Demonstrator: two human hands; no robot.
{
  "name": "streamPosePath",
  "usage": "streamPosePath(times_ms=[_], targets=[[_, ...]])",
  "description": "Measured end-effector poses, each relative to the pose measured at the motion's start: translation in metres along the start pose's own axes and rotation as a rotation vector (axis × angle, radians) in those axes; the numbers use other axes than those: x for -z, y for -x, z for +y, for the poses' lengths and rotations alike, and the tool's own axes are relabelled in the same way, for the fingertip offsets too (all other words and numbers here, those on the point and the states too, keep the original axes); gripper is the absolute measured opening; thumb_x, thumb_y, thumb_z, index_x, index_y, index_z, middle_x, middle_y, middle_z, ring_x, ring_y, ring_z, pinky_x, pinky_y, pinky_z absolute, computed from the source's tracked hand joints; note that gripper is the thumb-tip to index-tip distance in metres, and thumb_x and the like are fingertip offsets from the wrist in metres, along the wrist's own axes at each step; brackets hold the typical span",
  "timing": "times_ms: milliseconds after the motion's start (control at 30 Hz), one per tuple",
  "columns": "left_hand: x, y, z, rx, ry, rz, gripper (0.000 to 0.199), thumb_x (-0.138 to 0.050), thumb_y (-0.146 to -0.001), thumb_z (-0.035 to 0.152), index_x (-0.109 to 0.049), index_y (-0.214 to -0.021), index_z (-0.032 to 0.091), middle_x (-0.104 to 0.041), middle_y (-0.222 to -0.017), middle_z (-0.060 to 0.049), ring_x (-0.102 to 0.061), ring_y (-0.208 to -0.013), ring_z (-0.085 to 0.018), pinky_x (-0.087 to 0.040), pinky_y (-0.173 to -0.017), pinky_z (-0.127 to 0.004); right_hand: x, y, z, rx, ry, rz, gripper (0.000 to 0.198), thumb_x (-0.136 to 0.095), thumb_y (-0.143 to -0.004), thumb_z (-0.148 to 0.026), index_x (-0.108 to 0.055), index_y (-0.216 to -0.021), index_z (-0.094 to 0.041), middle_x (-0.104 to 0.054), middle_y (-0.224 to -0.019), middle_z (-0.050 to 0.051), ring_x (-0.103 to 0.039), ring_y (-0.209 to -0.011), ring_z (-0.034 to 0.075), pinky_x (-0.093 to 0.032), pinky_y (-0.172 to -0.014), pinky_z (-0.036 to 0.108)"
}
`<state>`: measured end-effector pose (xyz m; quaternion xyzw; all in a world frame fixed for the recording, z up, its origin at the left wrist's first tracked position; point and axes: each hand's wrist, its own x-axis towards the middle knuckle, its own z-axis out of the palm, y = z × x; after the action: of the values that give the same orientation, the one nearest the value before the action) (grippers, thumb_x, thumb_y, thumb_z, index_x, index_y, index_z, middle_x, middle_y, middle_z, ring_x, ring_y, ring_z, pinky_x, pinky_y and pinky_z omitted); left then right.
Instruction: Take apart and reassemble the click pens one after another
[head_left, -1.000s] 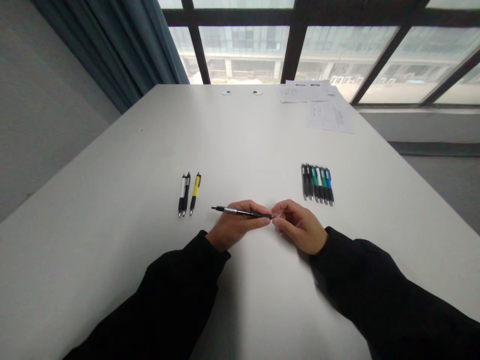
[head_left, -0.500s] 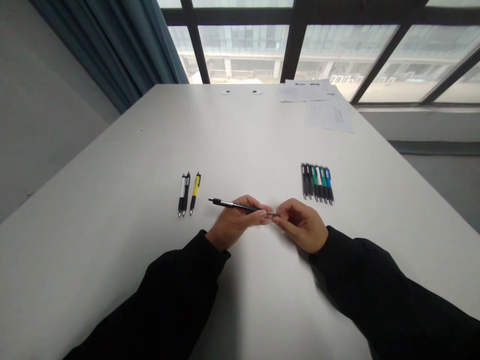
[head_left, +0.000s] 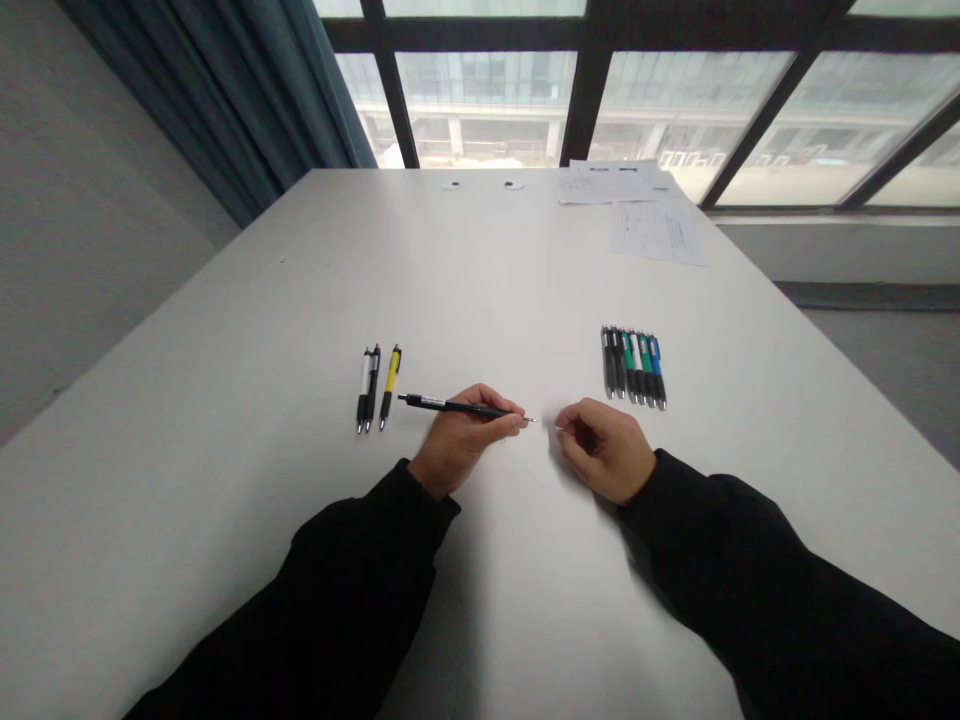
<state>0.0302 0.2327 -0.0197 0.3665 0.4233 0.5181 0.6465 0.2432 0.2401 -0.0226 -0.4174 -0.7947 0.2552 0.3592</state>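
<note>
My left hand [head_left: 463, 440] is closed around a black pen [head_left: 429, 402], which lies slantwise across the fingers with its clicker end out to the left. From the pen's right end a thin tip sticks out past my fingertips. My right hand [head_left: 609, 452], a short gap to the right, is curled with thumb and index finger pinched; whatever sits in that pinch is too small to make out. Left of the held pen lie a yellow pen [head_left: 391, 385], a black pen [head_left: 373, 390] and a white pen [head_left: 365, 378], all with dark grips.
Beyond my right hand, several pens in black, green, white and blue form a row, the blue pen [head_left: 657, 370] at its right end. Printed papers [head_left: 652, 225] lie at the far right of the white table [head_left: 450, 270]. Two small white ovals with dark spots are near the far edge.
My hands have come apart: the left, with the pen, has shifted a little left, and the pinching right hand is off the pen's tip. A thin end now shows in the gap.
</note>
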Motion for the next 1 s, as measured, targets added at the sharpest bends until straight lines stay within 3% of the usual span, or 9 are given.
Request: streamPosePath(times_ms=[100,267,467,667,767,1000], targets=[[-0.0008,-0.0003,0.0006,0.007,-0.012,0.022,0.030,-0.086,-0.065,0.020,-0.060,-0.078,0.014,-0.074,-0.083,-0.002,-0.069,-0.073,-0.012,-0.051,-0.073,-0.025,-0.0003,-0.0014,0.0016,0.058,0.100,-0.014,0.013,-0.058,-0.080,-0.011,-0.066,-0.087,-0.017,-0.060,-0.076,0.003,-0.055,-0.062,0.014,-0.045,-0.060,0.027],[0.0000,-0.0012,-0.0012,0.008,-0.025,0.022,0.029,-0.085,-0.066,0.020,-0.060,-0.079,0.014,-0.075,-0.084,-0.003,-0.070,-0.076,-0.013,-0.052,-0.075,-0.025,-0.0025,-0.0022,0.0029,0.016,0.137,-0.022,0.012,-0.059,-0.082,-0.013,-0.068,-0.088,-0.017,-0.063,-0.082,0.006,-0.062,-0.072,0.018,-0.050,-0.068,0.031],[0.0028,-0.0002,-0.0022,-0.007,-0.048,-0.031,0.029,-0.086,-0.069,0.022,-0.060,-0.081,0.015,-0.076,-0.086,-0.003,-0.072,-0.076,-0.014,-0.054,-0.073,-0.025,-0.0001,0.0008,-0.0013,-0.034,0.047,0.003,0.025,-0.065,-0.083,-0.021,-0.055,-0.106,-0.019,-0.059,-0.082,0.002,-0.052,-0.058,0.013,-0.047,-0.057,0.028],[-0.0026,0.0062,0.0054,-0.011,-0.161,-0.164,0.025,-0.086,-0.070,0.019,-0.063,-0.079,0.014,-0.077,-0.088,-0.005,-0.072,-0.078,-0.014,-0.055,-0.077,-0.026,0.0036,0.0036,-0.0064,0.302,0.057,-0.030,0.014,-0.062,-0.093,-0.024,-0.056,-0.105,-0.021,-0.062,-0.092,0.007,-0.054,-0.067,0.014,-0.049,-0.061,0.028],[-0.0038,0.0077,0.0068,-0.013,-0.184,-0.202,0.024,-0.086,-0.070,0.019,-0.064,-0.078,0.014,-0.078,-0.088,-0.006,-0.072,-0.079,-0.014,-0.055,-0.077,-0.026,0.0023,0.0032,-0.0062,0.351,0.053,-0.058,0.009,-0.057,-0.095,-0.019,-0.058,-0.105,-0.021,-0.063,-0.092,0.007,-0.057,-0.070,0.015,-0.049,-0.062,0.027],[0.0024,0.0016,0.0028,-0.033,-0.080,-0.023,0.028,-0.086,-0.070,0.023,-0.062,-0.080,0.014,-0.076,-0.082,-0.003,-0.072,-0.070,-0.014,-0.056,-0.070,-0.024,0.0048,0.0038,-0.0043,0.244,0.022,-0.009,0.004,-0.058,-0.090,-0.016,-0.056,-0.090,-0.019,-0.056,-0.079,0.002,-0.049,-0.060,0.011,-0.042,-0.055,0.024]])
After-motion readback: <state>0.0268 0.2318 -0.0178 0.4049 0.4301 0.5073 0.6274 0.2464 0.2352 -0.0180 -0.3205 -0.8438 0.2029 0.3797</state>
